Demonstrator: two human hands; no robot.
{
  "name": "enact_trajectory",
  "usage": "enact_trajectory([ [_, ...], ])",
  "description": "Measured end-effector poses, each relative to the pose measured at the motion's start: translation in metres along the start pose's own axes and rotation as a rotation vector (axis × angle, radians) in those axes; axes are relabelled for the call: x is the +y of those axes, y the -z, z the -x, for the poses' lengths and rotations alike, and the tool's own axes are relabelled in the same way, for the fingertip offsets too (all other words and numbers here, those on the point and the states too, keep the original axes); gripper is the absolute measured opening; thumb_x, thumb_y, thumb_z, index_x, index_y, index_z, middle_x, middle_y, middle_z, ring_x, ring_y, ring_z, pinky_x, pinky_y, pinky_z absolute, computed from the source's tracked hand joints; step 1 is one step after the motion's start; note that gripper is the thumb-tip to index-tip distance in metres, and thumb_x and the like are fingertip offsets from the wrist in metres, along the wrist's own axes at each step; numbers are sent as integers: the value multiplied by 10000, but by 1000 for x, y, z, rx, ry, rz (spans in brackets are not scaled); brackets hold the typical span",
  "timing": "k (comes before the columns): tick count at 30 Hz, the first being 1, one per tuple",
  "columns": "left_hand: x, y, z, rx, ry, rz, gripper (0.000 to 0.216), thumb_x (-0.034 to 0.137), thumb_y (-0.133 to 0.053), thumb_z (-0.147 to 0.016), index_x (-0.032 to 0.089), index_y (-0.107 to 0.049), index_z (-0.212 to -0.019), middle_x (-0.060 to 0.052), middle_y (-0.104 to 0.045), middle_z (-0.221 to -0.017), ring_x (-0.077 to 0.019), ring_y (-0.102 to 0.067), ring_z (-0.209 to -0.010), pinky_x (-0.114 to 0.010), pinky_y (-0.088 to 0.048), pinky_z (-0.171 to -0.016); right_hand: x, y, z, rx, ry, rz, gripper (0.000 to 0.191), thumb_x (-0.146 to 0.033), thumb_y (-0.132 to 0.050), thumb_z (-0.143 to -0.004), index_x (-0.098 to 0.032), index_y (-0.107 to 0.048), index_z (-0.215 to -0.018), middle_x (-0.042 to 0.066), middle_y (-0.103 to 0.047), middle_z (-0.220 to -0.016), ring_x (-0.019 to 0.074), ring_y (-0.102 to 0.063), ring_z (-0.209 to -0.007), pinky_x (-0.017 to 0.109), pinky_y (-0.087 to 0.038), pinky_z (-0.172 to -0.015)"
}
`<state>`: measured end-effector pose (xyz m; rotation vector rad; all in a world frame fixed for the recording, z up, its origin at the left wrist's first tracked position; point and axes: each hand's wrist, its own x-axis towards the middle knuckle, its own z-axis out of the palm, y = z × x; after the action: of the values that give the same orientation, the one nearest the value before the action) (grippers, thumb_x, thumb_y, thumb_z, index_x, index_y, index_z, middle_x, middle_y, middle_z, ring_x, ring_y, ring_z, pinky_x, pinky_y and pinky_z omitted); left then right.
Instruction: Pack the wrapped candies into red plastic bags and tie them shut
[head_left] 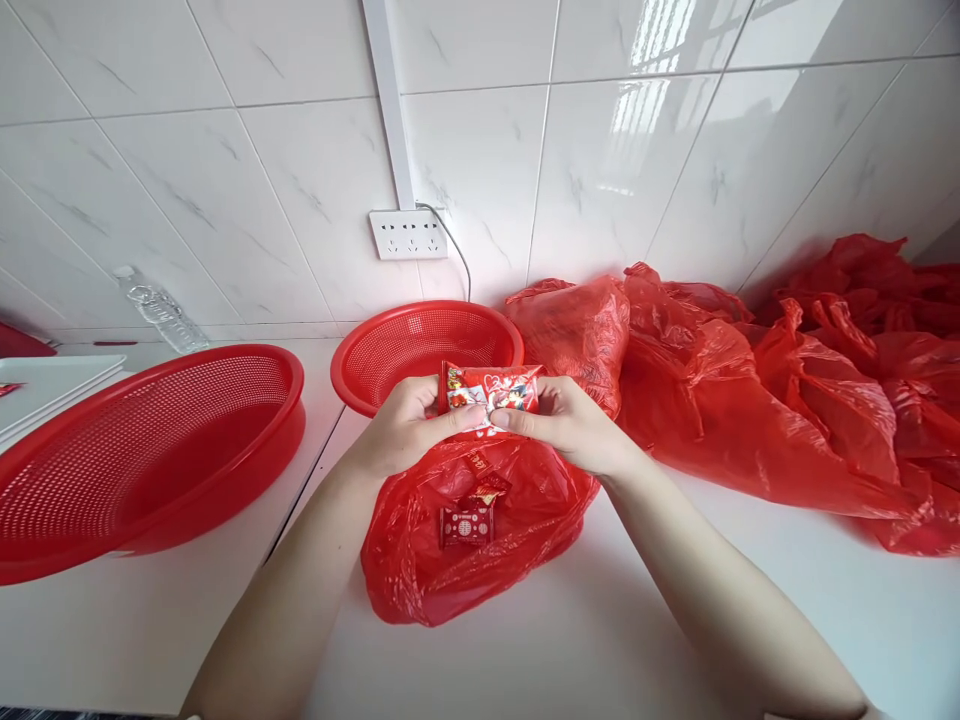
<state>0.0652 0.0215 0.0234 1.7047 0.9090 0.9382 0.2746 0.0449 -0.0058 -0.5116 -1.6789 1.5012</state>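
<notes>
Both my hands hold a small red and white printed packet above an open red plastic bag. My left hand pinches the packet's left end, fingers closed. At the right end my right hand grips it with thumb and fingers. Inside the bag lie a dark red packet and other small red packets. A small red mesh basket stands just behind my hands.
A larger red mesh basket sits at the left on the white table. Crumpled red plastic bags pile up at the right. A clear water bottle and a wall socket are at the tiled wall.
</notes>
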Motion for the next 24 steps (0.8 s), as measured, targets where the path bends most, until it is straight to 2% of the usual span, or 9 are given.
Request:
enact_trajectory([
  [2, 0, -1, -1, 48, -13, -89, 271, 364, -678, -856, 154, -723, -1021, -50, -746, -929, -190, -695, -833, -252, -535, -704, 0, 0, -1, 3, -16, -21, 331, -403, -750, -799, -179, -728, -1041, 39, -727, -997, 173, -659, -900, 308, -509, -869],
  [5, -1, -4, -1, 170, -60, -201, 261, 369, -692, -837, 140, -728, -957, -53, -739, -911, -201, -683, -853, -260, -528, -724, -1, -1, -3, 61, -42, -8, 341, -438, -734, -808, -191, -720, -1043, 31, -726, -973, 140, -657, -810, 276, -527, -802],
  [8, 0, -7, -1, 229, -80, -194, 254, 370, -703, -823, 136, -722, -922, -54, -737, -893, -194, -678, -823, -253, -522, -691, -1, -2, -3, 100, -67, 35, 335, -462, -724, -808, -191, -724, -1004, 28, -722, -943, 122, -641, -756, 248, -527, -736],
  [11, -2, -9, -1, 228, -34, -122, 241, 376, -706, -817, 137, -701, -846, -37, -723, -806, -164, -660, -721, -227, -499, -604, 2, -1, -2, 73, -68, 28, 313, -468, -717, -814, -177, -729, -929, 27, -718, -880, 133, -645, -762, 260, -528, -741],
  [16, -7, -9, -3, 109, 17, 13, 295, 408, -662, -847, 135, -698, -953, -71, -728, -902, -178, -673, -765, -267, -537, -684, 5, -2, -1, 86, -25, 0, 276, -440, -736, -805, -187, -733, -915, 32, -721, -878, 150, -649, -787, 270, -529, -735],
  [19, -4, -11, -1, 43, 34, 10, 313, 409, -666, -847, 147, -690, -1016, -72, -716, -907, -179, -670, -769, -285, -543, -698, 4, -2, -1, 64, -15, -43, 247, -421, -727, -820, -188, -730, -902, 28, -721, -847, 142, -651, -749, 271, -534, -740],
  [22, 4, -15, 4, 78, 27, -91, 269, 381, -701, -824, 162, -697, -981, -56, -704, -887, -190, -664, -831, -284, -531, -725, 4, -2, -1, 41, -26, -69, 234, -409, -725, -826, -177, -723, -857, 28, -719, -811, 144, -656, -732, 281, -540, -753],
  [24, 8, -18, 7, 113, 46, -141, 255, 395, -695, -827, 159, -701, -922, -51, -697, -847, -188, -659, -804, -288, -528, -712, 5, -1, 0, 38, -25, -67, 226, -402, -726, -825, -176, -721, -838, 22, -718, -796, 140, -653, -720, 282, -541, -752],
])
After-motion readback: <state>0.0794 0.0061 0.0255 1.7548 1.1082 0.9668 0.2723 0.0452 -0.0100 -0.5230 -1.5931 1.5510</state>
